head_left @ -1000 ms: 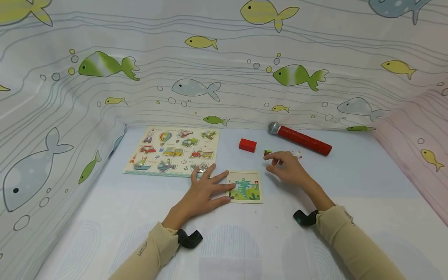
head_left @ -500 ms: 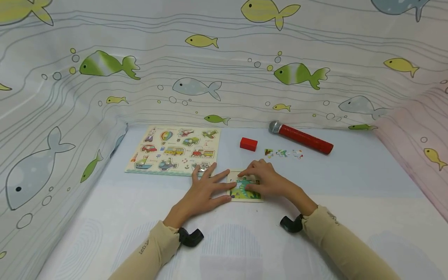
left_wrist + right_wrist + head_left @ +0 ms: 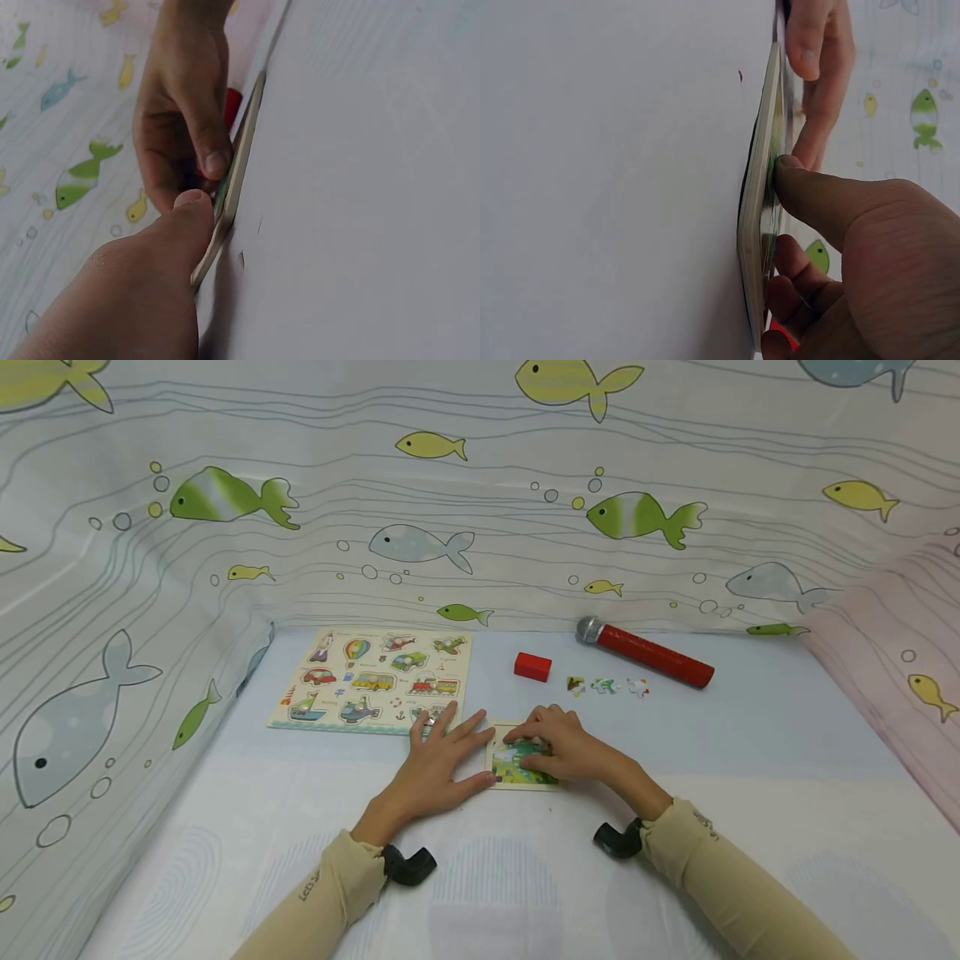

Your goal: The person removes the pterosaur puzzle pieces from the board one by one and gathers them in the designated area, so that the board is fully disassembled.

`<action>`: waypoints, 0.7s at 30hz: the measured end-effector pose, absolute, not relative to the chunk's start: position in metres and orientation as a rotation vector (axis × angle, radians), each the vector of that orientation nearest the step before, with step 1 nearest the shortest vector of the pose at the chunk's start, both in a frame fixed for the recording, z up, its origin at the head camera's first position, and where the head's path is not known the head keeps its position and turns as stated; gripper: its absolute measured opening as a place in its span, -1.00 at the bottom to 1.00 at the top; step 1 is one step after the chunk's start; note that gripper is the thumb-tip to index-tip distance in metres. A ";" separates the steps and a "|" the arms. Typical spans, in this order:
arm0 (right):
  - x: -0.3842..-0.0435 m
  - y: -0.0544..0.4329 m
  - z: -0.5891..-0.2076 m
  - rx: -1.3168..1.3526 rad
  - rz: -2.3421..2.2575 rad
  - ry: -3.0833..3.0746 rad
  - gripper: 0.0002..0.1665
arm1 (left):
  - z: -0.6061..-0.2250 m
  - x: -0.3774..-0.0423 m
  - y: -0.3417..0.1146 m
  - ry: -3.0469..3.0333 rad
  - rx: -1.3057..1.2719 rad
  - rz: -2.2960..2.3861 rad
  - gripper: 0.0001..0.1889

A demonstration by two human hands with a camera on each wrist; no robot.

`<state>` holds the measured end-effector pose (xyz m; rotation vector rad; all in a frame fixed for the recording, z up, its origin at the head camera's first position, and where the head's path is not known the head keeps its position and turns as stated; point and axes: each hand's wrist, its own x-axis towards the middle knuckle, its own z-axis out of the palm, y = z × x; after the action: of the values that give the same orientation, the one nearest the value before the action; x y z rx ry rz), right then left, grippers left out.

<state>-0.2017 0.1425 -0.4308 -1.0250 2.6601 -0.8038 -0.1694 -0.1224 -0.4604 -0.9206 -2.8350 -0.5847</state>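
A small square jigsaw tray point(image 3: 525, 788) with a green and teal picture lies in front of me in the head view. My left hand point(image 3: 431, 772) is spread flat beside it, thumb and index fingertips right at its left rim. Its other fingertips overlap the corner of a large vehicle puzzle board point(image 3: 352, 689). My right hand point(image 3: 566, 743) is over the tray with bent fingers, and pinches a puzzle piece point(image 3: 531, 748) at the picture's surface, largely hidden under the fingers. In the right wrist view, the thumb and fingertips meet the picture side of the tray point(image 3: 761, 180).
Three loose jigsaw pieces point(image 3: 603, 687) lie in a row behind the right hand. A red block point(image 3: 532, 667) sits to their left. Farther back lies a red microphone point(image 3: 648, 653). Fish-patterned cloth point(image 3: 525, 560) rises behind the table.
My right hand moved from the loose pieces leftward and down onto the tray, uncovering the row, and its fingers drew together over the picture. The left hand stayed by the tray, fingers shifting slightly.
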 end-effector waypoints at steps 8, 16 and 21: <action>-0.202 0.142 -0.432 -0.967 -0.828 2.635 -0.56 | -0.460 -0.168 -0.121 -2.848 -0.866 -0.499 -0.31; -0.201 0.142 -0.431 -0.945 -0.895 2.601 -0.58 | -0.460 -0.168 -0.119 -2.877 -0.801 -0.452 -0.31; -0.200 0.141 -0.429 -0.938 -0.942 2.595 -0.65 | -0.460 -0.168 -0.119 -2.893 -0.771 -0.462 -0.30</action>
<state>-0.2000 0.1410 -0.4289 -0.9384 2.5949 -0.9420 -0.1682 -0.1189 -0.4598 -0.7708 -2.8933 -0.4623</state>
